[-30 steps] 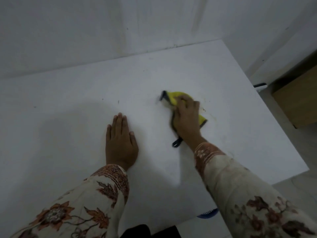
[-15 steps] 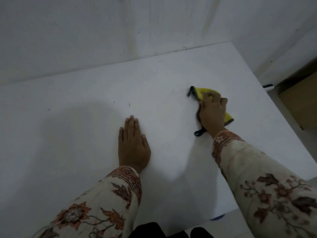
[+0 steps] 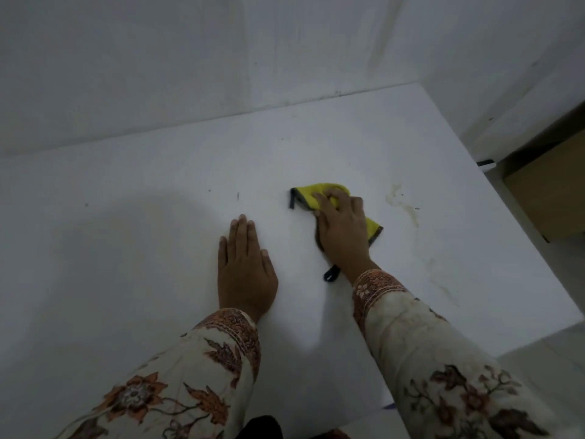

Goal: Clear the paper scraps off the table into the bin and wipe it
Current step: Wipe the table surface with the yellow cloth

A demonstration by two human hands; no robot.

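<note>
Wiping step underway, no scraps visible. My right hand [image 3: 343,231] grips yellow cloth [image 3: 319,194] mid-table [image 3: 126,248]; left hand [image 3: 245,270] flat, empty, just left of cloth. Next: sweep twd brownish stain [image 3: 403,204] right of cloth.

a white table [image 3: 158,248] against the wall carries a yellow cloth [image 3: 319,193] under the right hand [image 3: 343,231]; the left hand [image 3: 245,270] lies flat beside it, and yellowish stains [image 3: 408,210] mark the right part.

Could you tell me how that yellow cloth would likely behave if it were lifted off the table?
The yellow cloth looks bunched and folded under the right hand, so it would probably droop limply. It seems thin, so likely light. Its dark loop trails loose on the table and would probably dangle.
</note>
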